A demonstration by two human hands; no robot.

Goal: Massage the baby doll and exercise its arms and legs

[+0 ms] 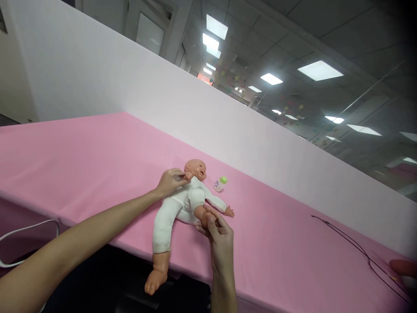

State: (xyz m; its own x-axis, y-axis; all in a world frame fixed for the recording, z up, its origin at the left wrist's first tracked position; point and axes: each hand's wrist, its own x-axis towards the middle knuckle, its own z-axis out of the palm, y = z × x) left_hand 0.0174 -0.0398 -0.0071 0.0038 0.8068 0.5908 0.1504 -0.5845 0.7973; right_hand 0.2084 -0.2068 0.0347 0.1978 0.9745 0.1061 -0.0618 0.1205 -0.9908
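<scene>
A baby doll (182,204) with a plastic head and limbs and a white cloth body lies on its back on the pink-covered table (81,161). My left hand (171,182) pinches the doll's small plastic hand (189,176) beside its chin. My right hand (220,237) grips the doll's bent lower leg and foot (202,216), and my fingers partly hide them. The doll's other leg (159,261) hangs past the table's near edge. A small baby bottle (220,184) with a green top lies just beyond the doll's shoulder, touching neither hand.
A thin black cord (361,250) lies across the cloth at the right, and a red object (402,268) sits at the right edge of view. A white partition (195,108) runs along the table's far side. A white cable loop (26,241) hangs at the near left.
</scene>
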